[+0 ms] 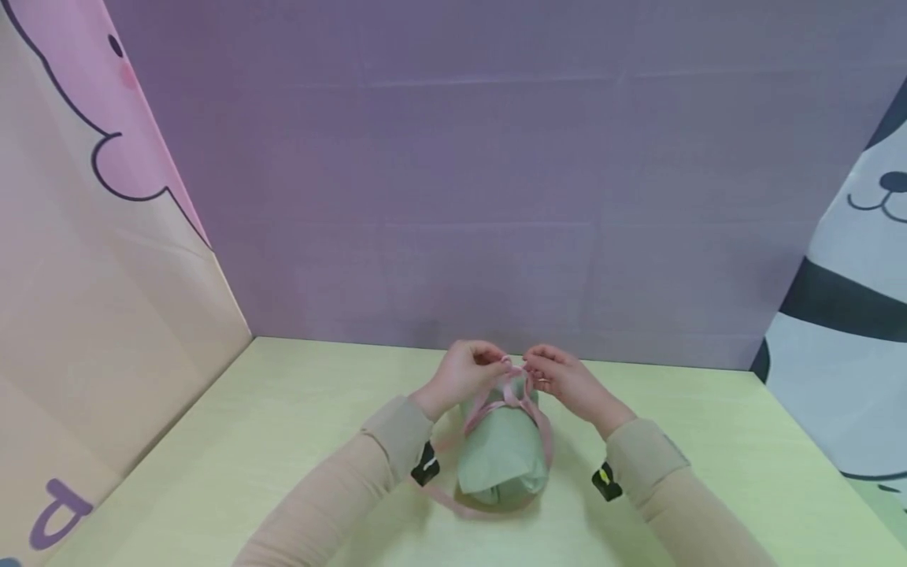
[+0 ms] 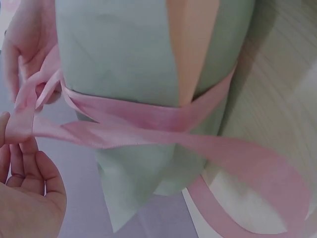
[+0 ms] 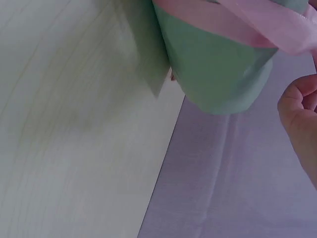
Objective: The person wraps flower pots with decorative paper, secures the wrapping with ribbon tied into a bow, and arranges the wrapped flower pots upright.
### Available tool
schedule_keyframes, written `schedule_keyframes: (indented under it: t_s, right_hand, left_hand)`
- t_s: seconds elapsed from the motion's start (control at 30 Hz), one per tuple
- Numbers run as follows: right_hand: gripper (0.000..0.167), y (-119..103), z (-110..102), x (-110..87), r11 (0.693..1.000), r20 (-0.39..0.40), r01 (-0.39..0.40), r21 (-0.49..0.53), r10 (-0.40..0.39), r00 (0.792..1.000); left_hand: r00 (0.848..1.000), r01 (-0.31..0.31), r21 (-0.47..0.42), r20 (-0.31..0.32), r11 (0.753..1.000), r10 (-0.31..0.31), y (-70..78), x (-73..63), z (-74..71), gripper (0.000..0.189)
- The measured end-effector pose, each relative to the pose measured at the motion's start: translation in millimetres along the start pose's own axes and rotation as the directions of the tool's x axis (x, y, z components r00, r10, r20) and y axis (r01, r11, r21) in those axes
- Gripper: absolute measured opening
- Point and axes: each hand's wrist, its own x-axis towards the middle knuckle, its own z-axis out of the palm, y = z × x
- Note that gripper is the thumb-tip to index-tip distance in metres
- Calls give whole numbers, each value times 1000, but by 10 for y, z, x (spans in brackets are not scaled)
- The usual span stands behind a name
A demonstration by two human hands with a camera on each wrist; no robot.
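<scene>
A bundle wrapped in pale green paper (image 1: pixel 501 457) lies on the table, with a peach strip (image 2: pixel 190 44) showing along its side in the left wrist view. Around its far part runs a pink satin ribbon (image 1: pixel 542 425), crossed and looped on top. My left hand (image 1: pixel 464 374) pinches the ribbon between thumb and fingers at the bundle's far end. Close by on the right, my right hand (image 1: pixel 567 386) holds another part of the ribbon with curled fingers. In the right wrist view, the right hand (image 3: pixel 299 116) is partly cut off by the frame edge.
A loose ribbon tail (image 1: pixel 468 512) curves over the pale wooden table (image 1: pixel 326 441) near the bundle's close end. Behind the table stands a purple-grey cloth wall (image 1: pixel 425 197). Cartoon-printed panels flank it, one with a panda (image 1: pixel 843 354) at the right. Black wrist mounts hang below both cuffs.
</scene>
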Motion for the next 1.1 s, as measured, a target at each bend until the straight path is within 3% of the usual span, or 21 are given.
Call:
schedule_keyframes:
  t_s: [0.07, 0.2, 0.33, 0.47, 0.77, 0.93, 1.1]
  right_hand:
    - [29, -1, -19, -6, 1000, -13, -9, -5, 9, 1000]
    - [29, 7, -48, -17, 984, -39, -17, -176, 10, 999]
    - [29, -8, -57, -28, 957, -57, -18, -290, 2, 998]
    - [27, -29, -66, -36, 951, -53, -13, -309, -4, 999]
    - [20, -14, -161, -120, 939, 2, -19, -344, 22, 1000]
    - [16, -8, -205, -158, 932, 29, -44, -361, 58, 998]
    - [13, -17, -215, -167, 933, 18, -124, -338, 138, 990]
  left_hand:
    - [1000, 3, 9, -5, 1000, -3, -17, -1, -9, 14]
    - [1000, 14, 35, -14, 999, -14, -49, 0, -31, 15]
    - [999, -16, 78, -31, 997, 19, -101, 17, -65, 14]
    - [999, -26, 101, -39, 995, 30, -150, 27, -105, 15]
    - [998, 59, 20, -28, 998, -58, -200, -44, -191, 15]
    - [999, 33, 66, -38, 997, -31, -236, -74, -245, 15]
    - [1000, 23, 134, -22, 991, -20, -277, -99, -300, 16]
